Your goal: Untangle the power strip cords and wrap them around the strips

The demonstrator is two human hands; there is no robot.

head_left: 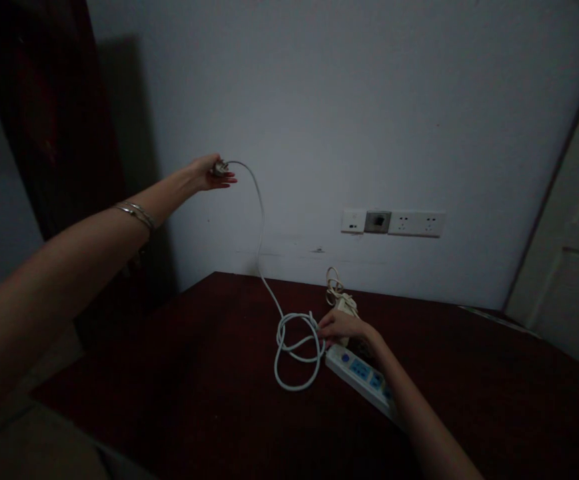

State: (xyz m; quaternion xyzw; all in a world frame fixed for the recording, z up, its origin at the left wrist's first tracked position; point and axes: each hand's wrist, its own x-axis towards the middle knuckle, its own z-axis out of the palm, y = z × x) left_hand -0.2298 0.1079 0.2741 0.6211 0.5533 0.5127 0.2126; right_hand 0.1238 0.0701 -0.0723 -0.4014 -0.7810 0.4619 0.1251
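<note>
My left hand (210, 173) is raised high toward the wall, its fingers closed on the plug (220, 167) of a white cable (260, 240). The cable drops from the plug to the dark red table (209, 373), where it lies in loose loops (296, 350). My right hand (342, 326) rests low on the table at the near end of a white power strip (364, 377), its fingers closed on the cable where it meets the strip. Two bracelets (136, 213) sit on my left wrist.
A second pale bundled cord with a plug (338, 293) lies just behind my right hand. A row of wall sockets (393, 223) is set in the white wall above the table. A dark cabinet (54, 120) stands at the left, a pale door (574, 253) at the right.
</note>
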